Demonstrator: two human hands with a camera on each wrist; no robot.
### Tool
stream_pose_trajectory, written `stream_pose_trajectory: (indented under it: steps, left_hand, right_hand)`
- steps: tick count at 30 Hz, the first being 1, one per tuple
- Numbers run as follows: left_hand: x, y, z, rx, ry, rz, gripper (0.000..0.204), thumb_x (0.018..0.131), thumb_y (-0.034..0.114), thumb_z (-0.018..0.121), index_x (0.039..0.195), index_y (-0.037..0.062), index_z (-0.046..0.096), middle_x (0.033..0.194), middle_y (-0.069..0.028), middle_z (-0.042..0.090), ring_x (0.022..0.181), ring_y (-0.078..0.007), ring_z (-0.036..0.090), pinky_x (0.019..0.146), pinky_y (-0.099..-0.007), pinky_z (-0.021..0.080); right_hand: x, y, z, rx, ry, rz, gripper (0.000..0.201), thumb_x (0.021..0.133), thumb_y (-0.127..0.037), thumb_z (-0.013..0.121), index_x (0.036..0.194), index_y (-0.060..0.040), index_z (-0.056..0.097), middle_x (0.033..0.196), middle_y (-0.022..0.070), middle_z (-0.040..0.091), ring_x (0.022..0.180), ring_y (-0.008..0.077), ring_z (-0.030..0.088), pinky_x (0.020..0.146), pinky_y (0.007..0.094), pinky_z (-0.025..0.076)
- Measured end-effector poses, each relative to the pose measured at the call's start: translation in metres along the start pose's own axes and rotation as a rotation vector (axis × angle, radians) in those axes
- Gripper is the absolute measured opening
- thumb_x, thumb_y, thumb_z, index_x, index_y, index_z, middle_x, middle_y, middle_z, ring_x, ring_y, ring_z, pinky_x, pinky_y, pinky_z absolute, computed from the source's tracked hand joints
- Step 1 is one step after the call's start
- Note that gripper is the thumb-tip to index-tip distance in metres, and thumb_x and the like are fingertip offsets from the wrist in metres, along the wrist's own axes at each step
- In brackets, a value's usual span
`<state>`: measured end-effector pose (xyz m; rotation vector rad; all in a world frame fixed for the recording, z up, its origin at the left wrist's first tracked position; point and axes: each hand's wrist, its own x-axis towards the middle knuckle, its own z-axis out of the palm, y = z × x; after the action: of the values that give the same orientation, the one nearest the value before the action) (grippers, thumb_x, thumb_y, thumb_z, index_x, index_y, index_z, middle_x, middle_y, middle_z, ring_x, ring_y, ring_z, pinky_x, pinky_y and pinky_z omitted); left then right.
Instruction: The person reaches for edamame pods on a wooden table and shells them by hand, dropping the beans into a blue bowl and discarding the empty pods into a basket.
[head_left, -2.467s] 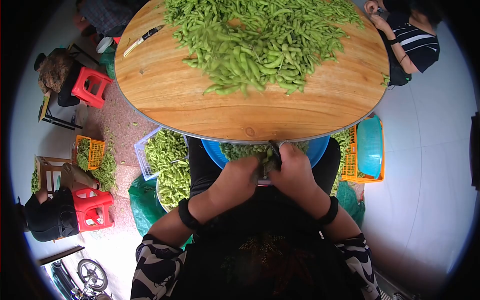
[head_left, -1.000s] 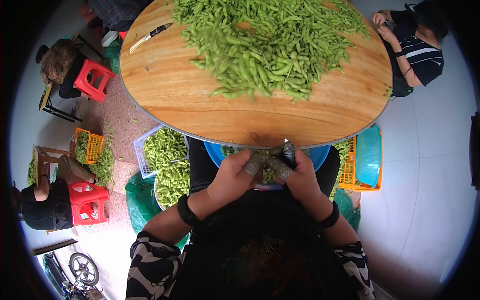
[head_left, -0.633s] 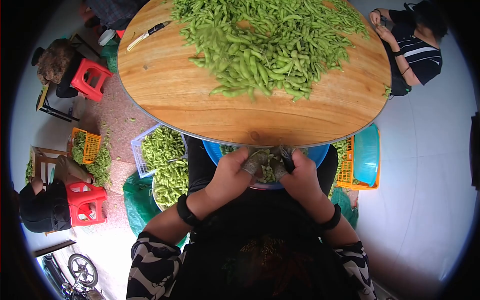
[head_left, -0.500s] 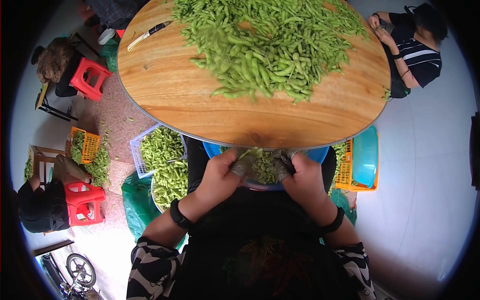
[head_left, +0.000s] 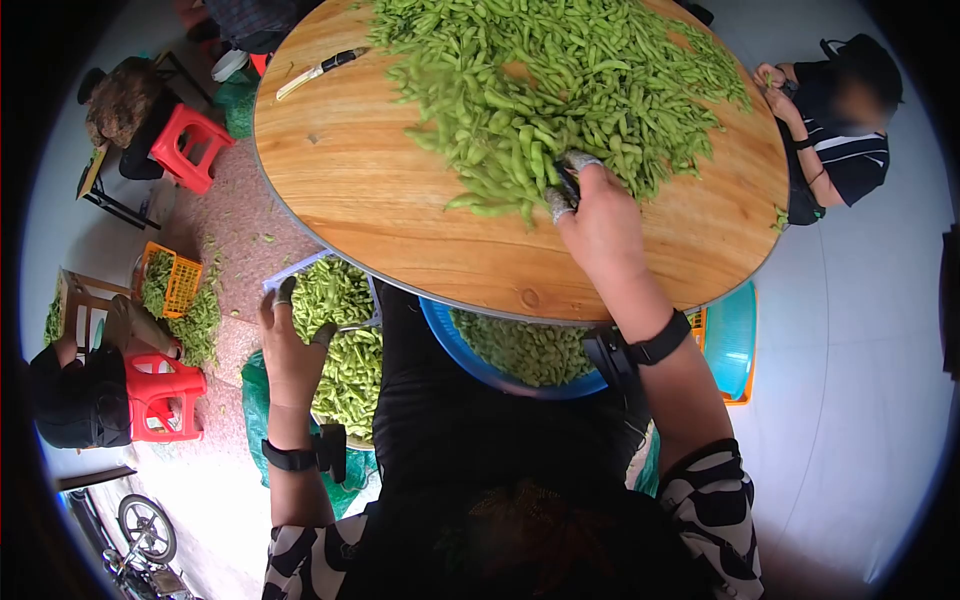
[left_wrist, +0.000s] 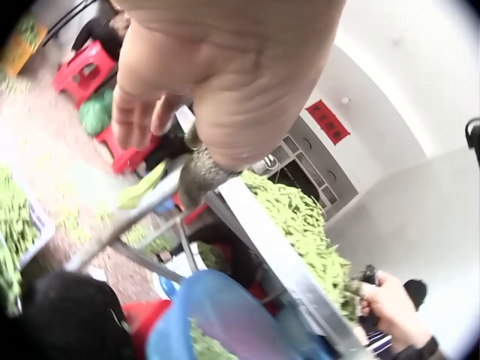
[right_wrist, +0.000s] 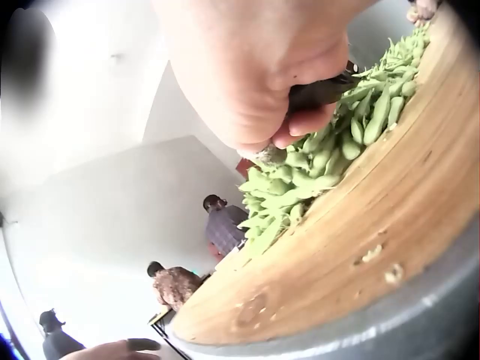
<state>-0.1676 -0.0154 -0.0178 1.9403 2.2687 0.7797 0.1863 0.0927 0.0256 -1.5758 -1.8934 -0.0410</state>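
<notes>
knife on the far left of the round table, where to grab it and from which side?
Take the knife by its dark handle, the end pointing toward the pod pile, coming from above. It lies flat on bare wood of the table, pale blade toward the rim, nothing touching it. The handle end looks safest, probably.

Looking like an informal pod-sorting workroom: green soybean pods (head_left: 560,80) heaping on a round wooden counter (head_left: 380,200), more pods filling plastic crates (head_left: 330,300) on the floor, other workers sitting around on red plastic stools (head_left: 160,395).
</notes>
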Motion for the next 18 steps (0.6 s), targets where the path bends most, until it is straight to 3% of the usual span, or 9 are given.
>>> stream_pose_trajectory:
  steps: [1,4,7,10,12,13,15,16,18]
  left_hand:
    - [0.004,0.001,0.000,0.255,0.164,0.142,0.062,0.075,0.006,0.075,0.131,0.0084,0.049,0.123,-0.0200,0.053,0.111,-0.0371,0.053,0.093,-0.0434,0.046]
    - [0.014,0.035,-0.007,0.029,0.206,0.180,0.057,0.075,0.007,0.074,0.128,0.0056,0.051,0.126,-0.0218,0.050,0.116,-0.0406,0.049,0.099,-0.0453,0.041]
    - [0.013,0.090,0.002,-0.434,0.075,0.308,0.031,0.078,0.000,0.070,0.108,0.0022,0.064,0.109,-0.0177,0.062,0.098,-0.0353,0.061,0.086,-0.0388,0.050]
    - [0.007,0.145,0.015,-0.752,-0.175,0.473,0.025,0.081,-0.001,0.066,0.105,0.0025,0.065,0.097,-0.0166,0.067,0.087,-0.0323,0.066,0.077,-0.0365,0.054]
    - [0.006,0.171,0.029,-0.874,-0.382,0.416,0.023,0.083,-0.002,0.061,0.105,-0.0005,0.062,0.095,-0.0200,0.065,0.085,-0.0348,0.066,0.073,-0.0375,0.054]
    - [0.006,0.178,0.045,-0.878,-0.380,0.418,0.023,0.083,-0.002,0.061,0.105,-0.0005,0.062,0.095,-0.0200,0.065,0.085,-0.0348,0.066,0.073,-0.0375,0.054]
    - [0.009,0.189,0.073,-1.028,-0.500,0.226,0.019,0.083,-0.002,0.058,0.102,-0.0029,0.060,0.092,-0.0199,0.066,0.080,-0.0310,0.067,0.067,-0.0371,0.054]
    - [0.010,0.195,0.077,-1.240,-0.660,0.044,0.015,0.085,-0.004,0.054,0.099,-0.0039,0.058,0.089,-0.0160,0.066,0.076,-0.0219,0.068,0.063,-0.0331,0.054]
    - [0.012,0.199,0.078,-1.261,-0.652,0.025,0.014,0.087,-0.003,0.053,0.100,-0.0035,0.059,0.089,-0.0136,0.066,0.075,-0.0180,0.067,0.062,-0.0306,0.054]
  right_hand:
    - [0.000,0.000,0.002,0.003,0.001,-0.002,0.030,0.073,-0.008,0.069,0.099,-0.0001,0.057,0.088,0.0191,0.063,0.079,0.0372,0.063,0.067,0.0434,0.053]
    - [-0.002,0.001,0.007,-0.043,-0.086,0.049,0.035,0.073,-0.013,0.072,0.104,-0.0014,0.058,0.089,0.0175,0.066,0.082,0.0362,0.064,0.071,0.0416,0.052]
    - [-0.020,0.001,0.002,0.068,-0.012,0.059,0.036,0.073,-0.012,0.074,0.104,-0.0004,0.059,0.091,0.0169,0.067,0.081,0.0349,0.065,0.071,0.0400,0.053]
    - [-0.036,-0.002,-0.007,0.245,0.084,0.064,0.034,0.069,-0.009,0.070,0.101,-0.0013,0.059,0.088,0.0177,0.063,0.077,0.0366,0.062,0.067,0.0427,0.051]
    - [-0.048,-0.002,-0.011,0.310,0.063,0.114,0.035,0.069,-0.009,0.070,0.102,-0.0026,0.060,0.088,0.0173,0.063,0.077,0.0363,0.062,0.067,0.0422,0.051]
    - [-0.055,-0.001,-0.011,0.380,0.043,0.163,0.036,0.069,-0.009,0.070,0.104,-0.0038,0.060,0.088,0.0169,0.063,0.076,0.0361,0.062,0.066,0.0417,0.050]
    - [-0.066,0.001,-0.012,0.485,0.086,0.054,0.034,0.071,-0.007,0.070,0.104,-0.0044,0.060,0.085,0.0154,0.064,0.076,0.0340,0.064,0.067,0.0385,0.052]
    - [-0.074,0.000,-0.012,0.508,0.045,0.093,0.034,0.071,-0.006,0.070,0.104,-0.0039,0.060,0.085,0.0157,0.064,0.076,0.0337,0.065,0.067,0.0376,0.052]
    - [-0.081,0.003,-0.007,0.576,0.014,0.126,0.034,0.073,-0.006,0.071,0.105,-0.0022,0.060,0.087,0.0169,0.065,0.075,0.0326,0.066,0.067,0.0362,0.052]
